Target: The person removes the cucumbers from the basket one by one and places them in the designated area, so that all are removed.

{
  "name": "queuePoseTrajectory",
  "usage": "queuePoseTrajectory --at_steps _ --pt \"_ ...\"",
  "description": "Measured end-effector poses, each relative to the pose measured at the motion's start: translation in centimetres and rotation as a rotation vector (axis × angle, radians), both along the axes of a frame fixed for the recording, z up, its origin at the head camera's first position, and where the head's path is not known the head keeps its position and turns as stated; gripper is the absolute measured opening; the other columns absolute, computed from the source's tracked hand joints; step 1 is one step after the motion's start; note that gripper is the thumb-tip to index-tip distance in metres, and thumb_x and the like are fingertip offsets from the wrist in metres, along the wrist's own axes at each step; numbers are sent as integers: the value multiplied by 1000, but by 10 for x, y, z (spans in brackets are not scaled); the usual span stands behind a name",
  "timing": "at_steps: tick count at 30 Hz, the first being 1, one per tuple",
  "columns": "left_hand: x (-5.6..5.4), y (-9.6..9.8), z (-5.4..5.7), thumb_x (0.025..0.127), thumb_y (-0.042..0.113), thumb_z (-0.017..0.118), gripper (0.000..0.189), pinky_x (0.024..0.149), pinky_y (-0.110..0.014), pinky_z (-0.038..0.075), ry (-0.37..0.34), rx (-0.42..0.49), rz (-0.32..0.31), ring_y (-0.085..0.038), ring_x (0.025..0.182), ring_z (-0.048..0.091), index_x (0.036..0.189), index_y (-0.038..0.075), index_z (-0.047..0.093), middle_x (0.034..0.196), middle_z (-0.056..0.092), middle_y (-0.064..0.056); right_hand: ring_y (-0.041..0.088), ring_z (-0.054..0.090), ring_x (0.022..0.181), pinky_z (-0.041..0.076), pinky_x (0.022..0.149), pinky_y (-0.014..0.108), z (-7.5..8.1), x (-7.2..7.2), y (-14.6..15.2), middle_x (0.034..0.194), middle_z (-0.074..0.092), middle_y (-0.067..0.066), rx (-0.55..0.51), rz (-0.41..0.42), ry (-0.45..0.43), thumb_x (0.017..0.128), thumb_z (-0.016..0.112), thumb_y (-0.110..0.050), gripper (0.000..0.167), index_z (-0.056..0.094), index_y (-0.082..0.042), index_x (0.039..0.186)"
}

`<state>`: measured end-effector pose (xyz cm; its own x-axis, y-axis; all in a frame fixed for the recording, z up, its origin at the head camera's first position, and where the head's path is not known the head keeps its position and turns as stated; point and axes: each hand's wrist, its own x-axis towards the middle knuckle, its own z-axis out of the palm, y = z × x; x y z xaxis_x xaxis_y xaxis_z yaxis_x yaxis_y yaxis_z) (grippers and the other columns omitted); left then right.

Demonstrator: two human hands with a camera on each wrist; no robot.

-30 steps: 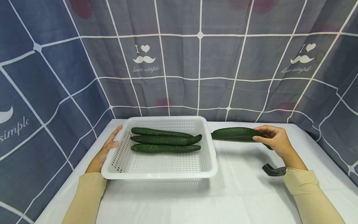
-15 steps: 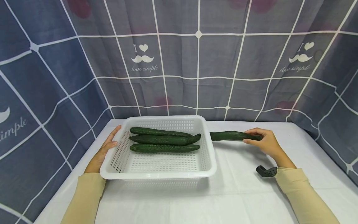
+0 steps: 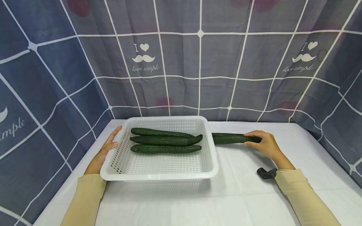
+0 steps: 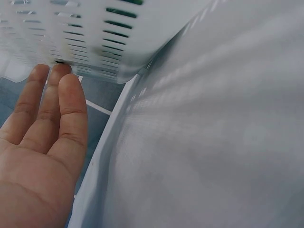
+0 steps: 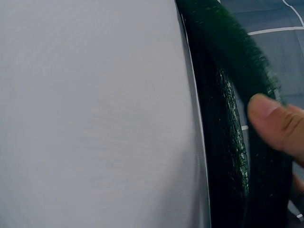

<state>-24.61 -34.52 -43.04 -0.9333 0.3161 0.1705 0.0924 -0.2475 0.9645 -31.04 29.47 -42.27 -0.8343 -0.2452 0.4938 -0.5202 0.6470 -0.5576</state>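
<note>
Behind and around the work area, we note a dark checked curtain (image 3: 217, 56) with white grid lines and printed moustache motifs. We find a table under a white cloth (image 3: 181, 205) and on it, left of centre, a white perforated basket (image 3: 158, 177). We record two pale yellow sleeves (image 3: 85, 199) at the lower edge, one on each side. Three cucumbers (image 3: 164, 140) lie lengthwise side by side in the basket, toward its far wall. Right of the basket we observe the gripped cucumber (image 3: 230, 140), its left end hidden by the rim, and a second cucumber (image 5: 236, 135) alongside; whether these two touch, we cannot tell. The right hand (image 3: 266, 145) pinches the gripped cucumber near its right end between thumb and fingers. The left hand (image 3: 104, 153) grasps nothing; its extended fingers rest against the basket's left side. Smallest, we log a black device (image 3: 266, 173) beside the right cuff.
</note>
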Motion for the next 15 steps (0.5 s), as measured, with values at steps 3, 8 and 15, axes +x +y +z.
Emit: queuePoseTrajectory --at_steps 3,8,15 --pt "0 -1 0 107 24 46 67 107 -29 43 4 -5 -2 -7 142 42 167 47 27 160 38 16 27 69 112 49 105 45 -2 -1 1 115 77 22 46 -12 -7 82 92 -3 33 83 -2 113" --pt "0 -1 0 108 22 45 67 107 -29 44 7 4 -6 -7 142 43 168 46 27 161 40 17 53 66 113 45 100 68 -4 -4 2 116 77 24 113 -11 7 82 91 -3 34 82 0 114" --pt "-1 0 0 107 22 47 67 108 -28 44 25 25 -11 -6 142 44 167 46 30 159 44 18 56 63 118 45 102 71 -6 -4 0 121 74 28 147 -34 -63 85 87 2 31 81 1 115"
